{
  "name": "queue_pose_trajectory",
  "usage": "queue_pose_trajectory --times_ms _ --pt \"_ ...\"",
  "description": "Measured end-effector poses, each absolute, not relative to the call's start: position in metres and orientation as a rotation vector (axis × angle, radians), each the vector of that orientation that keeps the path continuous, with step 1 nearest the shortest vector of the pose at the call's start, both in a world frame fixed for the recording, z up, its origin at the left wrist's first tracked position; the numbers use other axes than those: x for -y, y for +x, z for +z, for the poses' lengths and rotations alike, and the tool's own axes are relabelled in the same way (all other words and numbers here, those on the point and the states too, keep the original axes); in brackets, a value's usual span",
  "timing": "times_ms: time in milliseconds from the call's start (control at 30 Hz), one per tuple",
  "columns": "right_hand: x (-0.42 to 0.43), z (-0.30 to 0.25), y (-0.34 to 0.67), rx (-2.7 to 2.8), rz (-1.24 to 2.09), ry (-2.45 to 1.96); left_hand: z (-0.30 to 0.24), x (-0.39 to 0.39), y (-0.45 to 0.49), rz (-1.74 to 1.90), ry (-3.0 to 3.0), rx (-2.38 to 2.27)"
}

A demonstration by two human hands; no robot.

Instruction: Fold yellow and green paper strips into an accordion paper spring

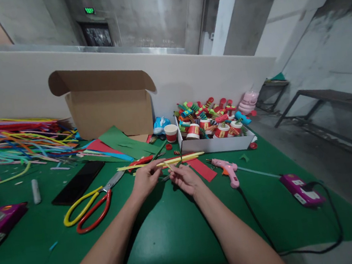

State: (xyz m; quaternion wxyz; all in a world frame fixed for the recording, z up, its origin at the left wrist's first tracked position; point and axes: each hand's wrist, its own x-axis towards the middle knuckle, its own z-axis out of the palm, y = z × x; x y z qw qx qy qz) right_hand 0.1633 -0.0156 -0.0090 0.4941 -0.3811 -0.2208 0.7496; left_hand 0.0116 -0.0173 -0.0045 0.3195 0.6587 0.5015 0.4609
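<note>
My left hand (147,178) and my right hand (186,178) meet over the middle of the table, fingers pinched. Between their fingertips runs a narrow yellow paper strip (168,165); a thin dark green strip stands up beside my right fingertips. Just behind the hands lie several long yellow strips (194,156). A red paper piece (203,170) is flat to the right of my right hand. Left of my left hand rest large scissors (108,187) with one yellow and one red handle, blades toward the hand. Red-handled pliers (139,162) lie partly behind my left hand.
A white box (216,145) of colourful spring figures and a paper cup (171,133) stand behind. The pink glue gun (228,169) trails its cable at right, near a purple power strip (301,190). At left are a phone (78,182), pipe cleaners (24,141) and an open cardboard box (111,110).
</note>
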Motion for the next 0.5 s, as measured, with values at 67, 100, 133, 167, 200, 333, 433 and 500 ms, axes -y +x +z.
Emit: queue_pose_trajectory --times_ms 67,100,133,167,200,333,433,500 --pt "0.014 -0.010 0.163 0.482 1.789 -0.935 -0.005 0.018 0.012 1.261 1.795 -1.313" --pt "0.014 -0.011 0.163 0.468 1.787 -0.944 -0.005 0.018 0.012 1.289 1.834 -1.312" --pt "0.014 -0.011 0.164 0.467 1.787 -0.953 -0.006 0.018 0.011 1.313 1.882 -1.311" --pt "0.013 -0.012 0.164 0.476 1.787 -0.963 -0.006 0.017 0.010 1.336 1.939 -1.310" --pt "0.013 -0.012 0.164 0.489 1.785 -0.972 -0.006 0.016 0.008 1.351 2.006 -1.310" --pt "0.013 -0.013 0.164 0.517 1.779 -1.008 -0.006 0.012 0.002 1.352 2.315 -1.363" --pt "0.014 -0.013 0.164 0.534 1.781 -1.025 -0.005 0.010 0.001 1.278 2.475 -1.356" --pt "0.015 -0.012 0.163 0.556 1.784 -1.033 -0.007 0.011 0.002 1.208 2.529 -1.309"
